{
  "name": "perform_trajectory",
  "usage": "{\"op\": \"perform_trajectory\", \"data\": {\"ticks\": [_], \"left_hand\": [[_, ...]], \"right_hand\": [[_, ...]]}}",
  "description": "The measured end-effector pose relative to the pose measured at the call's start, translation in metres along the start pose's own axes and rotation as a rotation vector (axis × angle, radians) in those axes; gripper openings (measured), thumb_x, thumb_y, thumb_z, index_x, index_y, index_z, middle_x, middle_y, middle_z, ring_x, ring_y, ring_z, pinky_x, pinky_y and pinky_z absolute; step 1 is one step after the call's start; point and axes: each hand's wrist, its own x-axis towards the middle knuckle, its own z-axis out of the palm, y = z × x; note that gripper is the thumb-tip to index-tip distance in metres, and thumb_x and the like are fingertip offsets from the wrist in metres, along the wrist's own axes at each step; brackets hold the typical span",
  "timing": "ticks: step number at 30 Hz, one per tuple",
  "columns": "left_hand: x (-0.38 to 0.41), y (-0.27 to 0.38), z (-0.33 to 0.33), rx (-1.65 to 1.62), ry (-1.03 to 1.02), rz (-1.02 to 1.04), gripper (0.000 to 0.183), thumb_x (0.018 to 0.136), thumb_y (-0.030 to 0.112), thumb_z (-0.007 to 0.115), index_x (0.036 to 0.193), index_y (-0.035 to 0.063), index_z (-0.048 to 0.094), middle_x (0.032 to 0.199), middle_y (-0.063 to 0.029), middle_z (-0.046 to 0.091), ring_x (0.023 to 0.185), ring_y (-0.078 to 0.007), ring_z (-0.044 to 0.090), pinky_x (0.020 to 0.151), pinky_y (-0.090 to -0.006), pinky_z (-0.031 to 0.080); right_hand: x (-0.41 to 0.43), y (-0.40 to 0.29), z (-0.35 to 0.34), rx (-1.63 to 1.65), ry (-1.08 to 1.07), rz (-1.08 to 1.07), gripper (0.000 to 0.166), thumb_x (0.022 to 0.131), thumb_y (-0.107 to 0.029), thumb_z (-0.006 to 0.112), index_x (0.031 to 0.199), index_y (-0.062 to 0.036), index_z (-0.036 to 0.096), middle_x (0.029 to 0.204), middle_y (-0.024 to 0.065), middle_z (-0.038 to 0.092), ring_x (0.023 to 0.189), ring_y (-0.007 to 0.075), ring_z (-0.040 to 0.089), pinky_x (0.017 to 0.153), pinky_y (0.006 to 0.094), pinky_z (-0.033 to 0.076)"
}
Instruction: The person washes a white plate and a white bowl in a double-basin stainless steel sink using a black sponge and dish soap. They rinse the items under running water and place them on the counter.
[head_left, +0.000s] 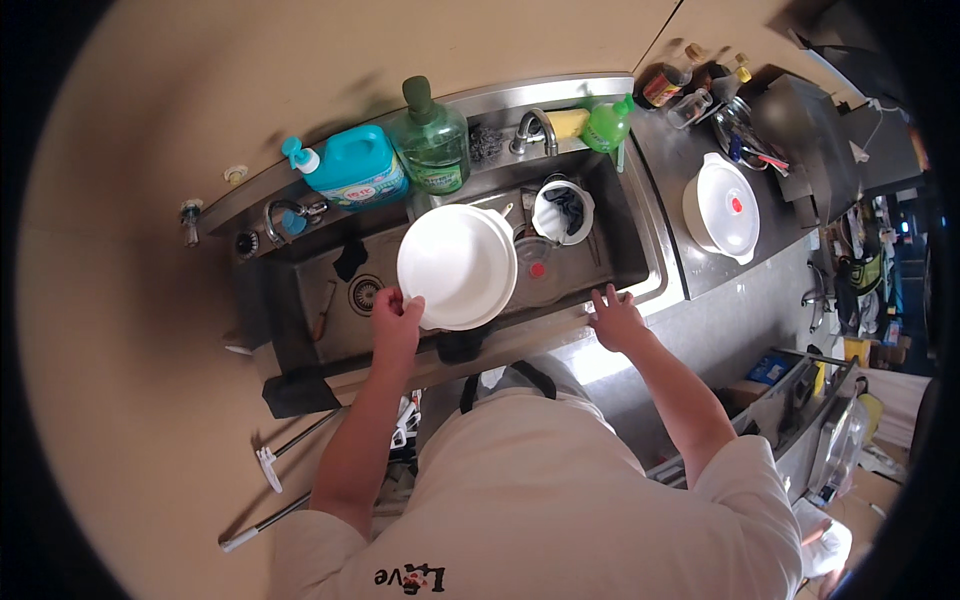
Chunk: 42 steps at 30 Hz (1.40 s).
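Observation:
My left hand (397, 321) grips the near-left rim of a white plastic bowl (456, 264), which I hold over the divider of a double steel sink (577, 289). Nothing is in my right hand (616, 321); its fingers are spread at the sink's front edge. In the right basin sits a smaller white container (551, 214) with a dark cloth (571, 210) in it. A clear lid with a red knob (537, 270) lies beside it, partly hidden by the bowl. The left basin holds a knife or brush with a wooden handle (320, 326) near the drain (365, 294).
Behind the basins stand a blue detergent jug (360, 166), a large green bottle (435, 146), a faucet (536, 127) and a green pump bottle (606, 126). On the right counter rests a lidded white container (721, 208). A person (823, 540) is at lower right.

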Motion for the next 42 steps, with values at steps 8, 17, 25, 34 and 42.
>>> {"op": "perform_trajectory", "data": {"ticks": [8, 17, 25, 34, 42], "left_hand": [[-0.011, 0.015, -0.023, -0.033, 0.070, -0.074, 0.031, 0.086, 0.009, 0.064, 0.111, -0.0010, 0.048, 0.098, -0.0076, 0.059, 0.081, -0.0114, 0.056, 0.067, -0.0247, 0.046], [-0.018, 0.000, -0.110, -0.207, 0.242, -0.094, 0.032, 0.087, 0.008, 0.062, 0.114, -0.0018, 0.047, 0.107, -0.0114, 0.059, 0.091, -0.0179, 0.061, 0.077, -0.0315, 0.053], [-0.017, -0.031, -0.191, -0.253, 0.416, -0.230, 0.033, 0.086, 0.009, 0.064, 0.113, 0.0001, 0.047, 0.107, -0.0105, 0.059, 0.092, -0.0184, 0.062, 0.077, -0.0327, 0.054], [-0.007, -0.028, -0.256, -0.270, 0.507, -0.277, 0.030, 0.086, 0.008, 0.062, 0.111, 0.0003, 0.047, 0.105, -0.0103, 0.060, 0.091, -0.0184, 0.062, 0.077, -0.0332, 0.054], [0.005, -0.038, -0.283, -0.232, 0.558, -0.264, 0.028, 0.086, 0.006, 0.062, 0.110, 0.0008, 0.048, 0.100, -0.0084, 0.059, 0.084, -0.0146, 0.060, 0.066, -0.0283, 0.050]], "right_hand": [[0.014, -0.002, 0.019, -0.067, -0.084, 0.019, 0.065, 0.095, -0.032, 0.044, 0.148, -0.0051, 0.019, 0.151, 0.0266, 0.020, 0.129, 0.0578, 0.028, 0.103, 0.0616, 0.030], [0.004, -0.027, -0.036, 0.014, -0.047, 0.044, 0.056, 0.092, -0.033, 0.051, 0.136, -0.0021, 0.036, 0.140, 0.0229, 0.037, 0.124, 0.0462, 0.042, 0.097, 0.0542, 0.041], [0.036, -0.167, -0.190, 0.552, 0.185, -0.481, 0.035, 0.088, -0.021, 0.057, 0.119, -0.0038, 0.053, 0.113, 0.0165, 0.059, 0.099, 0.0376, 0.059, 0.082, 0.0459, 0.049], [0.151, -0.324, -0.221, 0.300, -0.011, -0.529, 0.024, 0.086, -0.014, 0.056, 0.106, -0.0028, 0.059, 0.111, 0.0166, 0.058, 0.102, 0.0356, 0.059, 0.083, 0.0455, 0.051], [0.262, -0.416, -0.152, -0.113, 0.133, -0.626, 0.062, 0.080, -0.020, 0.064, 0.137, -0.0116, 0.042, 0.146, 0.0178, 0.030, 0.134, 0.0343, 0.034, 0.095, 0.0458, 0.046]]}}
